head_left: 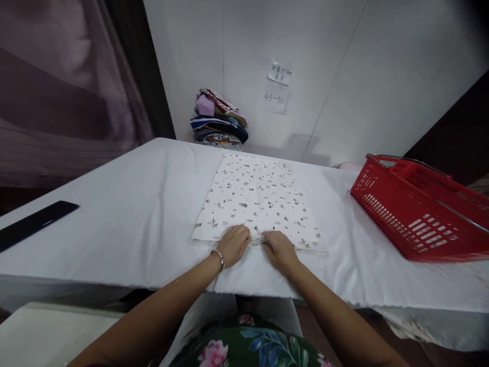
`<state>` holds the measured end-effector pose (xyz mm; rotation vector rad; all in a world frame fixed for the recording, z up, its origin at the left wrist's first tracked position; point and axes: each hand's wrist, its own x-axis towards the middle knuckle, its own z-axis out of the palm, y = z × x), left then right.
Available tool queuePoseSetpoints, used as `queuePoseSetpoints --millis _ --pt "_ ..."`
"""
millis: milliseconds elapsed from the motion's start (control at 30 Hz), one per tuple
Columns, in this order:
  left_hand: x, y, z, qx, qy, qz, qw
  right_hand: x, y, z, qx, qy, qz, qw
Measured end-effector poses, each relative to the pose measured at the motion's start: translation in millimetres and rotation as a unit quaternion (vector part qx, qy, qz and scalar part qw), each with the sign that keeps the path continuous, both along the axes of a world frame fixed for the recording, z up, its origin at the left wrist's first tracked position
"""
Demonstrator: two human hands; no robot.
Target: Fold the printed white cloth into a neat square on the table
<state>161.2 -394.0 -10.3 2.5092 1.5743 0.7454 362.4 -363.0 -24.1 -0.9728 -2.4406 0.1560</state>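
Pinching the near hem of the printed cloth, the left hand and right hand sit almost touching, fingers curled. It lies flat beyond them, looking thin, limp and light; the hem corners out to either side seem the best grip.

A single camera, worn on the head, looks forward and down across the white counter from its near edge. It sits close: both forearms rise from the bottom of the frame, and the left hand and right hand meet just below the centre, on the near edge of a spotted cloth. The wall behind fills the top; a red basket reaches the right edge.
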Motion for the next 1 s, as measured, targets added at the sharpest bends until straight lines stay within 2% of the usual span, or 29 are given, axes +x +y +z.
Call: queuePoseSetpoints --millis 167,433,700,1000 --pt "0.5 1.2 -0.8 -0.008 0.007 0.015 1.000 1.8 0.6 -3.9 0.033 0.014 0.007 0.999" --pt "-1.3 -0.8 0.6 0.027 -0.014 -0.012 0.999 1.5 3.9 -3.0 0.065 -0.028 0.011 0.997" --pt "-1.3 -5.2 -1.9 0.083 0.053 -0.027 0.995 7.0 -2.7 1.5 0.110 -0.003 0.031 0.993" --pt "0.4 -8.6 0.4 0.124 0.083 -0.025 0.988 8.4 -2.6 -3.1 0.093 -0.033 0.033 0.995"
